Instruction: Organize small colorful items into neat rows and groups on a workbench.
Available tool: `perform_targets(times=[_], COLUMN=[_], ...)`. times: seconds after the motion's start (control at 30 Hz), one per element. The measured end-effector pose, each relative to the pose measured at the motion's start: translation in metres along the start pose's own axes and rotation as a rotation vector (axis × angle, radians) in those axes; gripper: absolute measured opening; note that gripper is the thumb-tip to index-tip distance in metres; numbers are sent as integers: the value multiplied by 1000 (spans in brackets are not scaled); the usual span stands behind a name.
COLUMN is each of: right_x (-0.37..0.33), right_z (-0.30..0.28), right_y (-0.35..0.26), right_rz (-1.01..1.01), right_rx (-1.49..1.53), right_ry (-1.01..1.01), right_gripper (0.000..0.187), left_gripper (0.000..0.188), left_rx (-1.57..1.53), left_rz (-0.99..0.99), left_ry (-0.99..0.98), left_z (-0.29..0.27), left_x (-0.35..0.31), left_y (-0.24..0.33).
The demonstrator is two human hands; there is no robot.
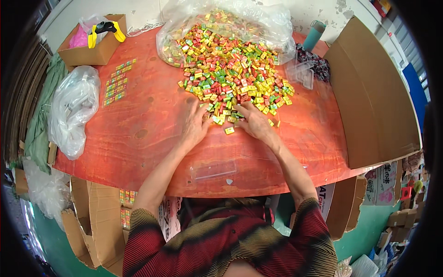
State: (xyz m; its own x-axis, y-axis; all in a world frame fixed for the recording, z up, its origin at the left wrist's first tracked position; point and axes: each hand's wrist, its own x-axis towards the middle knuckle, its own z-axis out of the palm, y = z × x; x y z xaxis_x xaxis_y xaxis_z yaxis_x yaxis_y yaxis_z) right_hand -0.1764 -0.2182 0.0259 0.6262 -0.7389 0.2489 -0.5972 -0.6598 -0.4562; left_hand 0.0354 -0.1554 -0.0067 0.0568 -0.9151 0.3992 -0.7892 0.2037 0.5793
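Hands (195,123) at multicol. pcs. (233,69), red tbl. (138,150)

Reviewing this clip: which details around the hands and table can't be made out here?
All in the head view:
- Left hand: motion blur and its own fingers hide whether it grips anything.
- Right hand: its fingertips are partly lost among the small colored blocks.
- Block markings: too small to read.
- Lower-left carton: partly hidden by the red table.
- Tall cardboard panel: blocks whatever is behind it.
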Motion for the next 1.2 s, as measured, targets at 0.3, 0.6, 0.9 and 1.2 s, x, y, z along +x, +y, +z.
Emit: perform_targets(times=[0.3, 0.6, 0.9, 1.2], right_x=[126, 94, 0, -102], right_z=[-20, 24, 17, 14], right_y=[32, -3, -37, -25], right_rz=[82, -232, -271, -80], right_rx=[-209, -172, -28, -183], right_ry=[58, 326, 81, 44], right_gripper=[78, 21, 36, 30], left_gripper=[76, 45, 26, 43], left_rx=[98, 152, 165, 236], left_rz=[-14, 86, 141, 82], left_ry=[-99, -73, -204, -278], left_z=[-6, 6, -22, -26], left_x=[118, 83, -11, -122], left_y=[-14, -12, 25, 76])
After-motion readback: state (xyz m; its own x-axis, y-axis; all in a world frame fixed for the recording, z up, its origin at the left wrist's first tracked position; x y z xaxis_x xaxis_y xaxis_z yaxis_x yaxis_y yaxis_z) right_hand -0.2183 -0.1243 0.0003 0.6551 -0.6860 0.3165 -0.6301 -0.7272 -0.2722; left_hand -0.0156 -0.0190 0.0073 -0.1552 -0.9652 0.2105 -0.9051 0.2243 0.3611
